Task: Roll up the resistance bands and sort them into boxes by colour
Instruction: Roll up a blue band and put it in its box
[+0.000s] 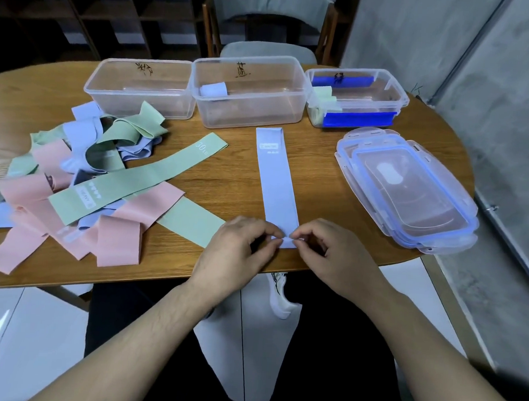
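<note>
The lilac band [276, 182] lies flat and straight on the wooden surface [233, 184], running from just in front of the middle box [249, 92] back to the near edge. I have its near end pinched from both sides: my left hand [235, 253] curls its fingers [274, 234] onto the left corner, my right hand [330, 257] pinches the right corner, and the two sets of fingertips almost meet over a small fold there.

To the left sprawls the pile of loose bands [76, 177] in pink, green and lilac, with one long green band [137, 179] slanting across it.

Along the far side stand three clear boxes. The left box [138, 87] holds nothing I can see. The middle one holds a rolled lilac band [213, 90]. The right box [357, 96], with blue clips, holds rolled green bands [325, 97] at its left end.

Right of the lilac band, a stack of clear lids [409, 191] rests near the surface's edge.
</note>
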Action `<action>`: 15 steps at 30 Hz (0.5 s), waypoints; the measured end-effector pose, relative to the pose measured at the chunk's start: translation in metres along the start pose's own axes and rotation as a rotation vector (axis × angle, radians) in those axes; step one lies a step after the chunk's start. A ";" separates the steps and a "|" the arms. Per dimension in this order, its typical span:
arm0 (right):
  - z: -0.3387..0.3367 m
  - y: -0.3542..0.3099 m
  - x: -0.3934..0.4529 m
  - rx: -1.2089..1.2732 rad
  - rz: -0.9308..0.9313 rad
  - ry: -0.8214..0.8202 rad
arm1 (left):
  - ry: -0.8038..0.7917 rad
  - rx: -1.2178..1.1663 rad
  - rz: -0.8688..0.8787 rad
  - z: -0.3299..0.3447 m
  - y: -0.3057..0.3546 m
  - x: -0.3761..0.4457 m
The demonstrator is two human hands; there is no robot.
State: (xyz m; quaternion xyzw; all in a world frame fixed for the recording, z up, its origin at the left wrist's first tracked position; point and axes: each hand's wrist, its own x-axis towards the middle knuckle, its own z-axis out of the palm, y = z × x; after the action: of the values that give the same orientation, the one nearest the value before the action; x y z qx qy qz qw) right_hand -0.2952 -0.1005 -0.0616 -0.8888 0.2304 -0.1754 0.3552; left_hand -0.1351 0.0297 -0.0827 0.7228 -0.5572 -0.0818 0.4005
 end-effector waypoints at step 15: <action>0.002 0.004 0.000 -0.151 -0.097 -0.020 | 0.034 0.159 0.127 0.007 -0.004 -0.002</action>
State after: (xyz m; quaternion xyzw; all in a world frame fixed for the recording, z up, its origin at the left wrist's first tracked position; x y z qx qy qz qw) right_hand -0.2957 -0.1017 -0.0662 -0.9248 0.1962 -0.1654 0.2808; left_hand -0.1365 0.0280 -0.0909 0.7167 -0.5999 0.0007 0.3558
